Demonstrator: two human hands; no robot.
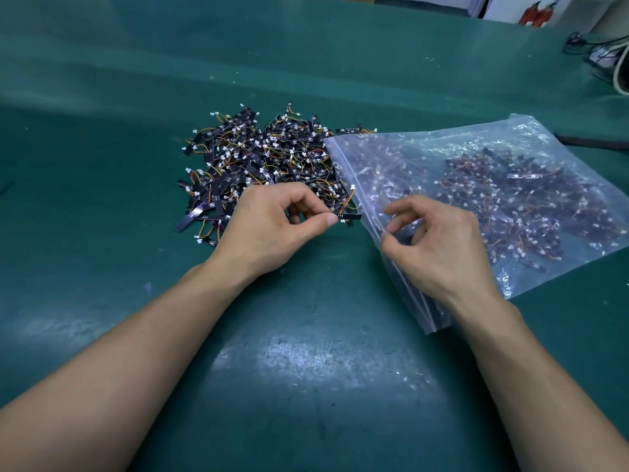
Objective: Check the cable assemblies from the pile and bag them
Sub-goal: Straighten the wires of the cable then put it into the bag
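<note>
A pile of cable assemblies (258, 158), black strips with coloured wires and white connectors, lies on the green table mat (306, 352). To its right lies a clear zip bag (493, 185) with many assemblies inside, its mouth facing the pile. My left hand (269, 229) sits at the pile's near edge and pinches one cable assembly (343, 214) between thumb and fingers, right by the bag's mouth. My right hand (439, 247) rests on the bag and pinches its upper lip near the zip edge.
Black and white cords (599, 52) lie at the far right corner of the table. A dark strap (592, 142) pokes out beyond the bag's right side. Red objects (537, 13) stand past the table's far edge.
</note>
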